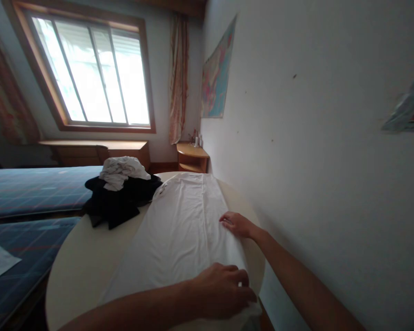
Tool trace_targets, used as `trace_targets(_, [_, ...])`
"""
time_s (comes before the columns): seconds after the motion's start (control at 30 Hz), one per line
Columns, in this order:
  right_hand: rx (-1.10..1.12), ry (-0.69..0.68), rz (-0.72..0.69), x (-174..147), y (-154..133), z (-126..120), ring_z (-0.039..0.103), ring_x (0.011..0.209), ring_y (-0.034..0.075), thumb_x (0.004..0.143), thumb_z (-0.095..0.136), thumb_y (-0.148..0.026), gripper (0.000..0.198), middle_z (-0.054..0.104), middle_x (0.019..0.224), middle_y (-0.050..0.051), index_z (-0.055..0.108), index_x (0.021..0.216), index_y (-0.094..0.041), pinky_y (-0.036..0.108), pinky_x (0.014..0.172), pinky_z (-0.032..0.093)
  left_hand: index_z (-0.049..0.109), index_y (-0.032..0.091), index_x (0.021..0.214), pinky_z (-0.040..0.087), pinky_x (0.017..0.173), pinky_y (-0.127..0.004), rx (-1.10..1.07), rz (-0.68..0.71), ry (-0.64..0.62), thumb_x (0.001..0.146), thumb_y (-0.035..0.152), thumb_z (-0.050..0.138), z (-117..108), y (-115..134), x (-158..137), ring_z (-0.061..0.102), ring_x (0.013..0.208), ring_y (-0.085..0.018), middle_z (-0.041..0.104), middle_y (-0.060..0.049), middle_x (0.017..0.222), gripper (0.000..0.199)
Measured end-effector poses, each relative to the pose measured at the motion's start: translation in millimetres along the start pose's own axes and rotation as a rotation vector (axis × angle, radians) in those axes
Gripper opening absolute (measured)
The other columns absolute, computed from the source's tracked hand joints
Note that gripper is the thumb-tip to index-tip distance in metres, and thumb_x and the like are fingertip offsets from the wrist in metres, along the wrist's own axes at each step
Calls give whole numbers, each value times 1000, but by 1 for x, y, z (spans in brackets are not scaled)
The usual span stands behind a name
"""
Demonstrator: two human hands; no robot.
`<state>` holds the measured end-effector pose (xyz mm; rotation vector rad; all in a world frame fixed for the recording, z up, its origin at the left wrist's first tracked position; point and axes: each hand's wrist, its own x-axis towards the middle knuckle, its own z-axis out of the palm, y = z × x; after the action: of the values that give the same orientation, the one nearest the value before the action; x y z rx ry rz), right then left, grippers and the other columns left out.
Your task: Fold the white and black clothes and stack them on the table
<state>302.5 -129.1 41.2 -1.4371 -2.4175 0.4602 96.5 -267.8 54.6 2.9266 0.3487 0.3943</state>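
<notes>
A thin white garment (179,230) lies spread lengthwise over a round cream table (69,271), with small wrinkles and a long seam running down it; its exact kind is not clear. My left hand (224,289) reaches across its near end, fingers bent and closed on the cloth at the near right corner. Farther up, my right hand (238,224) is at the garment's right edge, its fingers curled in a pinch on the fabric. My left forearm covers part of the near end.
At the table's far left, a crumpled light cloth (122,170) sits on black clothing (115,202). Blue plaid mattresses (31,193) are on the left. A white wall (296,184) runs close along the right. A corner shelf (193,151) stands beyond the table.
</notes>
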Motion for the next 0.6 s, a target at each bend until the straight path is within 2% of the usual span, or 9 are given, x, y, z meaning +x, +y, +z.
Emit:
trace_targets(0.1, [-13, 3, -34, 0, 2, 2, 65, 98, 22, 87, 53, -23, 26, 71, 108, 11, 71, 103, -16, 31, 90, 47, 52, 31, 133, 50, 71, -29, -45, 88, -51, 93, 45, 55, 5, -1, 3, 66, 93, -21, 66, -4, 116, 42])
trace_targets(0.17, [-20, 15, -63, 0, 3, 3, 65, 98, 21, 87, 53, -22, 24, 70, 107, 10, 72, 101, -17, 31, 92, 47, 53, 29, 133, 51, 77, -32, -68, 96, -51, 91, 48, 56, 6, -6, 0, 65, 97, -23, 65, -6, 118, 46])
trace_targets(0.27, [-34, 28, -78, -1, 3, 4, 64, 99, 20, 86, 54, -21, 23, 69, 106, 10, 72, 100, -18, 30, 93, 46, 61, 24, 122, 49, 90, -35, -123, 132, -30, 87, 47, 61, 6, -19, -6, 63, 104, -24, 67, -6, 118, 41])
trace_targets(0.33, [-62, 36, -63, 0, 0, 5, 64, 99, 20, 87, 53, -22, 22, 69, 105, 10, 72, 99, -18, 30, 93, 46, 64, 22, 116, 48, 94, -31, -199, 167, -25, 90, 40, 58, 4, -30, -12, 64, 103, -21, 69, -6, 115, 32])
trace_targets(0.4, [-108, 56, -31, 2, -5, 8, 63, 99, 21, 90, 51, -25, 23, 69, 105, 10, 71, 99, -17, 32, 93, 46, 63, 22, 119, 46, 99, -30, -223, 133, 8, 93, 33, 53, 0, -41, -18, 62, 110, -20, 67, -7, 120, 30])
trace_targets(0.5, [-170, 109, -19, 2, -15, 18, 58, 116, 23, 93, 49, -31, 31, 65, 122, 11, 67, 114, -18, 37, 103, 40, 53, 27, 137, 31, 115, -48, -142, 5, 5, 91, 42, 56, -5, -55, -28, 40, 138, -31, 46, -9, 148, 49])
trace_targets(0.6, [-176, 94, -57, -2, -23, 30, 38, 138, 25, 95, 47, -38, 45, 47, 148, 11, 53, 137, -21, 44, 115, 26, 38, 32, 148, 15, 116, -62, -129, -68, -120, 89, 54, 54, -8, -58, -37, 18, 147, -39, 23, -8, 162, 65])
